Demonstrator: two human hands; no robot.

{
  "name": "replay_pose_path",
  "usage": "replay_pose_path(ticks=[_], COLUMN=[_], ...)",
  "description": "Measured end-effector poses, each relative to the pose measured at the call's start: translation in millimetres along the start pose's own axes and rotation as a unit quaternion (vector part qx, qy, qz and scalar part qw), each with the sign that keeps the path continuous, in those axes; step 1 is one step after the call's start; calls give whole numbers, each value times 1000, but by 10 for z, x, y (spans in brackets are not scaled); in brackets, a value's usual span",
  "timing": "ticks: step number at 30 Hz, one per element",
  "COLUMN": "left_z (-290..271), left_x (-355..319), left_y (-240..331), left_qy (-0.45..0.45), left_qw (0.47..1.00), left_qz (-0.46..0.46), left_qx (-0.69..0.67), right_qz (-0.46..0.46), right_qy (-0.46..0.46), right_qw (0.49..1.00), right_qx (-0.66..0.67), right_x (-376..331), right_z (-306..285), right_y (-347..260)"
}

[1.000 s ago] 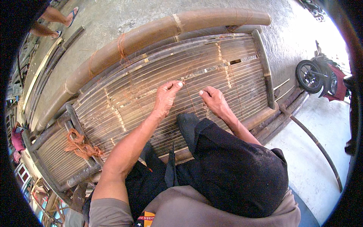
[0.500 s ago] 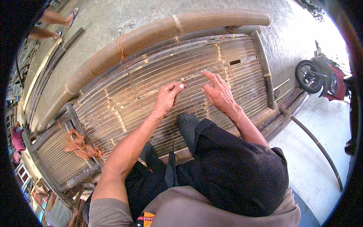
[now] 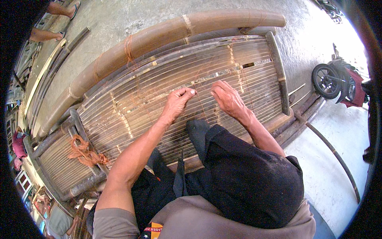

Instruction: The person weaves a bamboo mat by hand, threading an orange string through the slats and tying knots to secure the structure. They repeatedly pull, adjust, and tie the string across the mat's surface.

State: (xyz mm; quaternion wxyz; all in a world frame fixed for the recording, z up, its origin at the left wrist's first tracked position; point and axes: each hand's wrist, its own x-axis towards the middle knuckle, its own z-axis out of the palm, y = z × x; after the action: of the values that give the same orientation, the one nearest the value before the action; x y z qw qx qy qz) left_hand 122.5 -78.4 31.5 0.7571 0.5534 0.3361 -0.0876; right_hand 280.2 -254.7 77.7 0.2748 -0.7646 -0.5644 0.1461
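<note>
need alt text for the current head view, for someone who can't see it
A person's left hand and right hand, both closed, are near each other over a slatted bamboo panel. Orange cord lies tangled at left, a thick pole runs along the far side, and a motorbike shows at right.

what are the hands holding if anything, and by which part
It cannot be told: the left hand is pinched near the string and the right hand is curled, but whether either grips it is too small to see.
</note>
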Motion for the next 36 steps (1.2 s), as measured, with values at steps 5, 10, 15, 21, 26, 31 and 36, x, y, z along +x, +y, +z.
replay_pose_path(ticks=[5,10,15,21,26,31,36], left_z=[90,169,258,249,280,305,301], left_x=[-51,-129,-48,-49,-84,-163,-153], left_y=[83,340,486,466,450,452,440], left_qy=[184,165,-2,-135,-124,-54,-50], left_qw=[941,816,854,974,976,947,930], left_qz=[197,424,358,90,131,223,285], left_qx=[205,357,376,156,126,224,229], right_qz=[13,47,101,173,225,237,259], right_qy=[-17,-57,-88,-143,-171,-179,-192], right_qw=[1000,996,983,963,941,927,914], right_qx=[9,42,128,152,183,227,245], right_x=[-26,14,106,175,184,194,219], right_z=[-54,-177,-378,-519,-486,-494,-559], right_y=[-28,-120,-237,-241,-179,-174,-202])
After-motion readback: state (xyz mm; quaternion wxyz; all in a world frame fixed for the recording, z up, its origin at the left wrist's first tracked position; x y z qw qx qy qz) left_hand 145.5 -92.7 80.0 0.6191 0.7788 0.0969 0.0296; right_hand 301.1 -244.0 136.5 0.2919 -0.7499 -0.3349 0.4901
